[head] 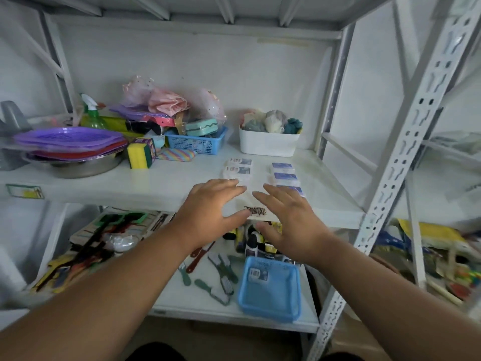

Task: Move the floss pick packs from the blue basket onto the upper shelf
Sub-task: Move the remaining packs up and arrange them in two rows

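**A:** Reading across from the left: on the upper shelf (161,188) there are 2 floss pick packs (238,166) in a left column, then 3 more (285,175) to the right, the nearest partly hidden behind the right hand. What are the hands doing?

**B:** The left hand (210,212) hovers over the shelf's front edge, fingers spread and holding nothing. The right hand (289,217) is the same beside it: open, flat, empty. I cannot tell if either touches the shelf.

**A:** So what's left?

**B:** 1 pack (257,275) that I can see, lying in the far left corner of the blue basket (270,306) on the lower shelf, below the right hand.

**A:** How would you do it well?

**B:** I'd drop the right hand straight down, since it is nearer, pinch the pack by its long edges so the thin wrapper doesn't slip, and avoid dragging the light basket. Then I'd lay it flat in the shorter left column, label up, squared with its neighbours.
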